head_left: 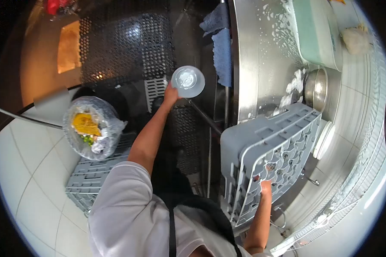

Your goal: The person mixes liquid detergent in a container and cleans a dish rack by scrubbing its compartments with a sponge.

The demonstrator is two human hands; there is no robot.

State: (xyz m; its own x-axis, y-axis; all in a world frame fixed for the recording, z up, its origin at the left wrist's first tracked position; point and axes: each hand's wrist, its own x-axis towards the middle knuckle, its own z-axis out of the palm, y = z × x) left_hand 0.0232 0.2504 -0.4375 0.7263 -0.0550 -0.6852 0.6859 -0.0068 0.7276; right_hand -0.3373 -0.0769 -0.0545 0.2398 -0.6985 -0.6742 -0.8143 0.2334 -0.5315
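My left hand (171, 93) is closed on the rim of a round, translucent white plastic container (188, 82), held out over the dark floor. Light reflects off the middle of the container. My right hand (266, 187) is at a grey plastic dish rack (266, 136), its fingers hooked into the open grid. The rack stands tilted at the steel counter, its grid side turned toward the wall. The fingertips are partly hidden inside the grid. Small items show dimly through the openings, too unclear to name.
A steel counter (253, 60) with suds holds a pale green tub (315, 34) and a metal bowl (316, 89). Blue cloths (222, 55) hang at its edge. A lined waste bin (116, 126) and another grey rack (83, 180) stand left. Perforated mats (120, 47) cover the floor.
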